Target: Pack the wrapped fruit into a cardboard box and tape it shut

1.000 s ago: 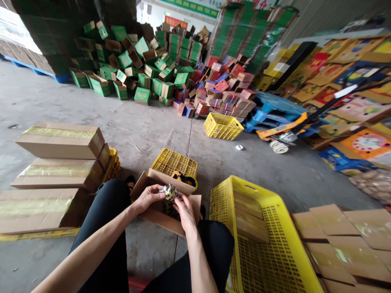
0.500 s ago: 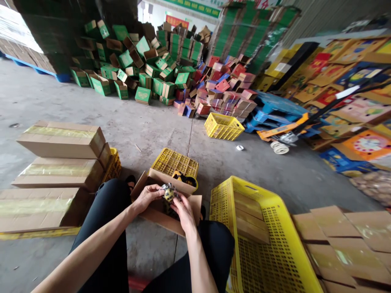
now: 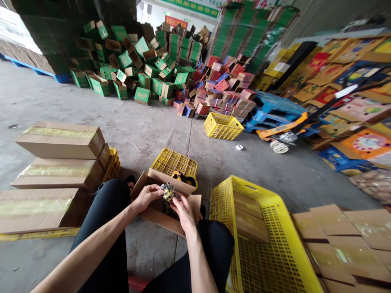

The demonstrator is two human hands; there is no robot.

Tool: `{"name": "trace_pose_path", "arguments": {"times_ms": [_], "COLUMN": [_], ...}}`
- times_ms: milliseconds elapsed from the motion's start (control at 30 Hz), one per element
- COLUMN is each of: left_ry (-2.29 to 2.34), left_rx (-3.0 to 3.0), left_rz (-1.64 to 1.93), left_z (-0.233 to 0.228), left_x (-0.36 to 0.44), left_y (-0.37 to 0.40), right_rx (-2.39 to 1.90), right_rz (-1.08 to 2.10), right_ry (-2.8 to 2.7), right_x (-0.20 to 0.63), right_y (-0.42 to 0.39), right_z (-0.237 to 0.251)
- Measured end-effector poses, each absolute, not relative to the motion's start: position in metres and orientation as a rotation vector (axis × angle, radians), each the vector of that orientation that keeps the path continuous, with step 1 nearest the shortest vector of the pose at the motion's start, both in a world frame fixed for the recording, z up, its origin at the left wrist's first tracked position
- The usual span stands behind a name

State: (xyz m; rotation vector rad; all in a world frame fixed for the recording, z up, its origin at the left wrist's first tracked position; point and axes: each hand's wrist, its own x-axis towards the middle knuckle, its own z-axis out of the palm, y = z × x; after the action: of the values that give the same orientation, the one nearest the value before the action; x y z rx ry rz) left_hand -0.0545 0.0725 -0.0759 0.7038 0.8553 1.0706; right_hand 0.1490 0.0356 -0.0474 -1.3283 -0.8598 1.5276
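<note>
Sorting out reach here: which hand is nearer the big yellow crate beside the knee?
Right. The right hand is just left of the big yellow crate, at the small wrapped item; the left hand sits farther left.

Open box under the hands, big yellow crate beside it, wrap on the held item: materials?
Open box: plain brown corrugated cardboard, matte, folded flaps. Yellow crate: moulded plastic, perforated lattice walls. Held item: glinting crinkled wrap, probably clear film; contents unclear.

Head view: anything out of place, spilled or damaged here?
Yes. The green boxes and red boxes at the back lie tumbled in a heap on the floor, many open or tipped. A small tape roll sits loose on the concrete.
</note>
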Motion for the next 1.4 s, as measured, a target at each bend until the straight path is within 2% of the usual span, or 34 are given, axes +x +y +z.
{"name": "trace_pose_path", "arguments": {"times_ms": [300,833,1400], "left_ry": [0.853,0.788,0.832], "left_rx": [0.608,0.631,0.719], "left_rz": [1.062,1.037,1.000], "left_z": [-0.073,-0.067,-0.070], "left_x": [-0.052,-0.050,-0.051], "left_y": [0.072,0.069,0.067], "right_rx": [-1.377,-1.478,-1.453], "right_rz": [1.519,1.295,1.261], "right_ry": [-0.923,-1.020,-1.153], "right_x": [0.146,0.146,0.144], "right_y": [0.034,0.038,0.038], "right_z": [-0.037,-0.044,-0.039]}}
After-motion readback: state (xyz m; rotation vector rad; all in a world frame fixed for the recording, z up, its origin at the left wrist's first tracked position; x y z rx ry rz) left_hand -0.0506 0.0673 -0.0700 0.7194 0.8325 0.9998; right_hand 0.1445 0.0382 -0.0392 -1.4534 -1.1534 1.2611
